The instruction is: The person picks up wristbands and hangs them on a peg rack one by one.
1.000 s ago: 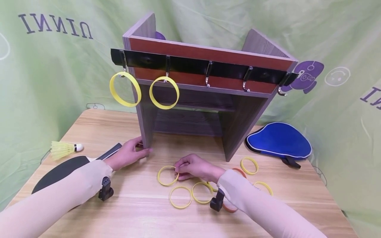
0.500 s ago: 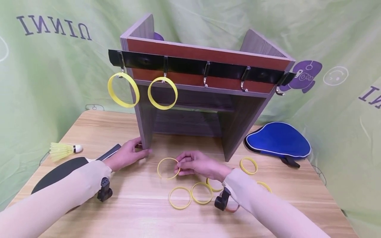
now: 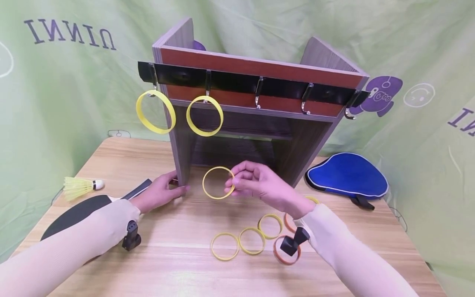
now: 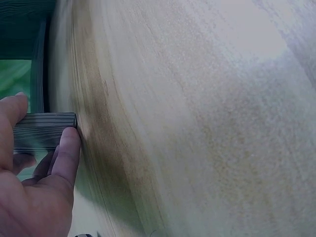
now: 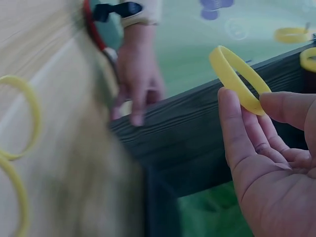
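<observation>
My right hand [image 3: 261, 185] pinches a yellow silicone wristband [image 3: 203, 184] between thumb and fingers, raised in front of the cabinet's lower opening. The right wrist view shows the band [image 5: 228, 79] tilted at the fingertips. Low on the wooden cabinet, my left hand [image 3: 161, 192] grips the foot of its left side panel [image 3: 179, 154]; in the left wrist view, fingers lie on both sides of that panel [image 4: 42, 133]. Above, a black hook rail [image 3: 233, 81] carries one yellow wristband [image 3: 159, 131] on the leftmost hook and another wristband [image 3: 205, 134] on the second hook.
Several yellow wristbands [image 3: 224, 259] and orange wristbands [image 3: 286, 263] lie on the table [image 3: 167, 264], some partly behind my right arm. A blue paddle case [image 3: 346, 175] sits right. At left are a shuttlecock [image 3: 79, 186] and a black table tennis paddle [image 3: 79, 210], partly under my left sleeve.
My right hand has lifted the yellow wristband from the table and moved it up toward the cabinet. Orange wristbands show more beneath the arm. My left hand stays at the panel.
</observation>
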Demonstrator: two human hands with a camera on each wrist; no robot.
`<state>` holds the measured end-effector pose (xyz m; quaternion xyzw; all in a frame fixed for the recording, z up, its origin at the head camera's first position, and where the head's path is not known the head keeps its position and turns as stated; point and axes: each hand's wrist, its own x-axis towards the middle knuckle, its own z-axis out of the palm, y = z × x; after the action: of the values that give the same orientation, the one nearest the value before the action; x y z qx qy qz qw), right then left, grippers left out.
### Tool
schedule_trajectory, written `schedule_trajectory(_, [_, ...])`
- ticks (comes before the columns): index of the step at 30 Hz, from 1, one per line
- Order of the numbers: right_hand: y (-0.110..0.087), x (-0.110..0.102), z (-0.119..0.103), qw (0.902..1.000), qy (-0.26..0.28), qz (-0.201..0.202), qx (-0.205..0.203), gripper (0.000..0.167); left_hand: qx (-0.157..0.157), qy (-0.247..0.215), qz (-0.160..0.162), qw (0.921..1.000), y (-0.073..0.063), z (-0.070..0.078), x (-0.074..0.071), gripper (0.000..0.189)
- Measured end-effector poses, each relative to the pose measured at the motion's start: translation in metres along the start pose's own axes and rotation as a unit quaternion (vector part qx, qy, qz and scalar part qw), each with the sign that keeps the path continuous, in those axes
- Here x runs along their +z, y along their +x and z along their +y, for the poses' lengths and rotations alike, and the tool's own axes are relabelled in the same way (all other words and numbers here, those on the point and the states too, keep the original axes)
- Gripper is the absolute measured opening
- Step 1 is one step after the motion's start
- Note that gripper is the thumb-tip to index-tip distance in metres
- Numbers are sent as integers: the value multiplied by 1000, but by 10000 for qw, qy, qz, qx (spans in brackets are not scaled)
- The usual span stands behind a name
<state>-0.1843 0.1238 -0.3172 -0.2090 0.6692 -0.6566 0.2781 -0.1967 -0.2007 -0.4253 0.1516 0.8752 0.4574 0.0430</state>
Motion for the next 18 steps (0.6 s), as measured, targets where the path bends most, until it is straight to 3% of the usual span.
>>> schedule_trajectory(10, [-20, -3, -44, 9943, 377, 338, -937, 17, -51, 8, -42, 10000, 0, 0, -1, 52])
schedule_trajectory(18, [-28, -1, -66, 9800, 888, 654, -1656, 20, -219, -6, -49, 9997, 0, -2, 1, 57])
